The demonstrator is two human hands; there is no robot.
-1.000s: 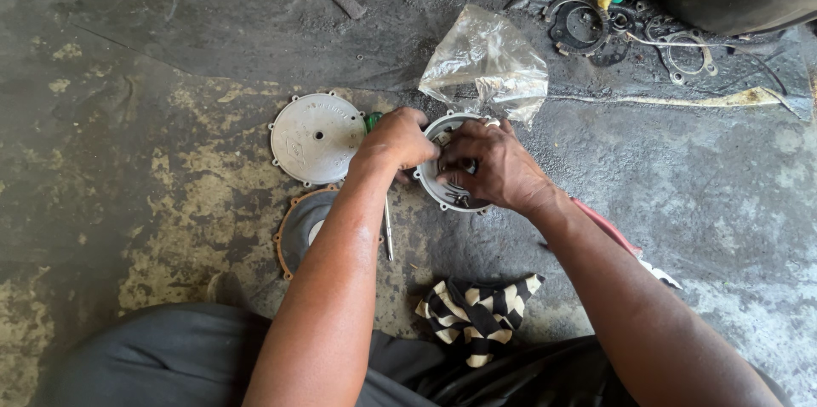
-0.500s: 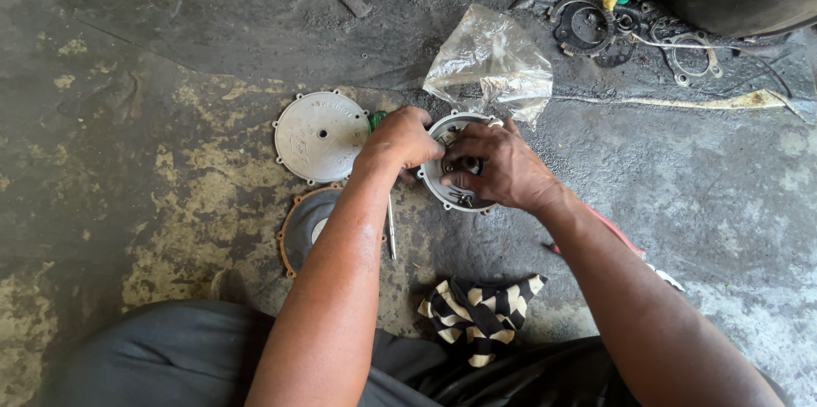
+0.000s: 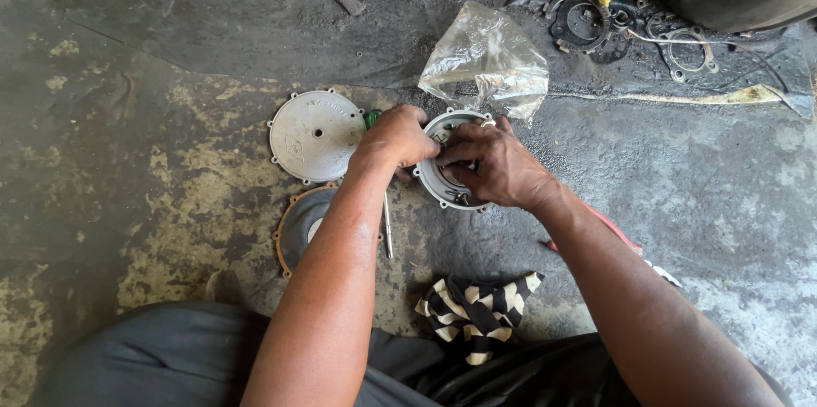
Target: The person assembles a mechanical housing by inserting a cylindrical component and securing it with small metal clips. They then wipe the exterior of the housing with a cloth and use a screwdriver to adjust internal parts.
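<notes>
A: Two hands on one part, w/ other bits round it. Going L to R: grey round cover plate (image 3: 317,135) w/ bolt ears lies flat on the stained concrete floor (image 3: 128,75), far left of the group. Just below it, a dark disc w/ orange-brown rim, prob. a diaphragm (image 3: 298,226), partly under the left forearm.

B: And the hands?

A: Left hand (image 3: 396,139) sits at the left edge of the round metal housing (image 3: 451,190), fingers curled down tight over its rim; a green tool handle (image 3: 372,117) peeks out beside the knuckles, and a thin metal shaft (image 3: 388,228) runs down along the forearm. Can't tell if that hand grips the tool or just the housing. Right hand (image 3: 489,164) lies across the top & middle of the same housing, fingers bent and pinched together inside its bowl; what they pinch is hidden.

B: Where's the housing itself?

A: On the floor, centre frame, between both hands, touching the crumpled clear plastic bag (image 3: 487,62) just above it. Below the right forearm, a black-and-cream patterned cloth (image 3: 478,309) on the floor. Top right: gaskets & rings (image 3: 583,22) in a dark heap, well apart.
</notes>
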